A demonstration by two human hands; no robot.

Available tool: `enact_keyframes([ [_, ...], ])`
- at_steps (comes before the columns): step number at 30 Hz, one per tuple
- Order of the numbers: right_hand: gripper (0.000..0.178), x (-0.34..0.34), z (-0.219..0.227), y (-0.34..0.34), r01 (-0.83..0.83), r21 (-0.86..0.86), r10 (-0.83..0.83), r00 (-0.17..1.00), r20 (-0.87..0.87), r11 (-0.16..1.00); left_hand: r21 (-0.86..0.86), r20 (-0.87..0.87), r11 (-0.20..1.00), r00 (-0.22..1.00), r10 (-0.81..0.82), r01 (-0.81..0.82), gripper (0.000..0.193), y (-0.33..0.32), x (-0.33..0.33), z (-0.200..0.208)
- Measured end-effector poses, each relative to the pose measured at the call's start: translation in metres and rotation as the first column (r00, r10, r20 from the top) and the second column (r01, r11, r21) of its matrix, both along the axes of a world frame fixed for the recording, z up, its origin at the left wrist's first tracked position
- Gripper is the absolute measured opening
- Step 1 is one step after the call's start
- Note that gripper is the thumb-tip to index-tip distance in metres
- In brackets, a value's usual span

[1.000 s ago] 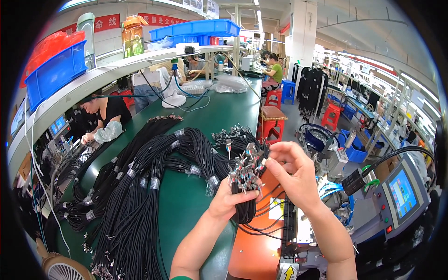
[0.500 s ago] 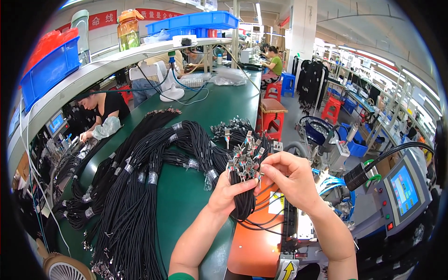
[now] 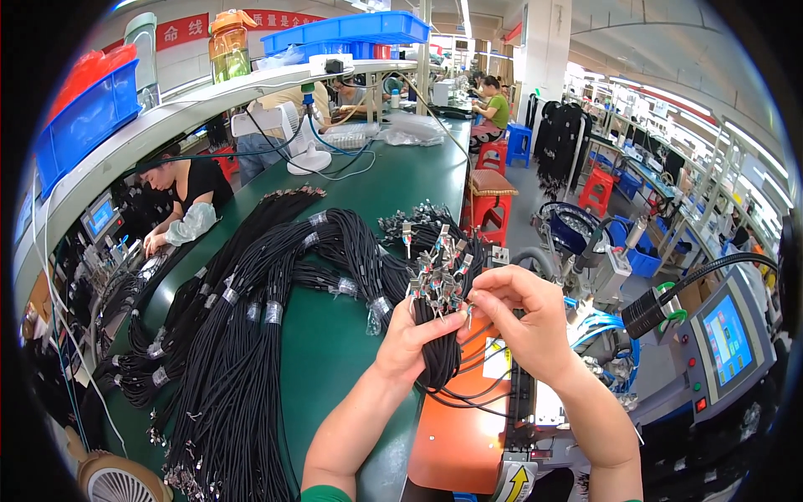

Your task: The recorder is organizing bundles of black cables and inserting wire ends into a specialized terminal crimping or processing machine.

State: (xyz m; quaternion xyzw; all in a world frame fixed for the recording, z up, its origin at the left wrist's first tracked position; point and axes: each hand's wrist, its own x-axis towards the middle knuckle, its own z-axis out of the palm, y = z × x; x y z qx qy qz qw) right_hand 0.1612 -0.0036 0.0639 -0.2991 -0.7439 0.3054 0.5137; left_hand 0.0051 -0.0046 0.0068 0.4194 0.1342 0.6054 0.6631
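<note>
Your left hand [image 3: 411,333] fisted round cable bundle [image 3: 441,335], frame centre, fanning metal ends upward | right hand [image 3: 525,322] fingertips pinching one connector [image 3: 468,311] to single it out | green table [image 3: 351,335] beneath

Red banner [image 3: 180,31] upper left, blue touchscreen [image 3: 726,339] right

A bundle of cables [image 3: 437,335] stands gripped in the left hand [image 3: 411,338], the right hand [image 3: 523,318] just beside it at the connector ends. Left of both, cable bundles [image 3: 242,309] lie across the workbench [image 3: 393,184]. A machine with a screen [image 3: 726,339] sits right; a fan [image 3: 297,138] stands behind, apparently on the bench.
</note>
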Motion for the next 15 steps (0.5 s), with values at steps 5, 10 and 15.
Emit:
enact_keyframes([
  [5,0.014,0.0,0.003,0.003,0.093,0.406,-0.175,0.97,0.17,0.909,-0.003,-0.056,0.999,0.997,0.049,-0.049,0.021,-0.001,0.003,0.002],
  [10,0.02,-0.001,0.0,0.002,0.074,0.364,-0.163,0.961,0.222,0.929,-0.029,0.005,0.996,0.997,0.083,-0.082,0.03,-0.001,0.004,-0.005],
  [15,0.014,-0.001,-0.008,0.006,0.119,0.23,-0.166,0.966,0.197,0.966,-0.036,-0.017,0.999,1.0,-0.019,0.018,0.032,0.002,-0.002,-0.003],
])
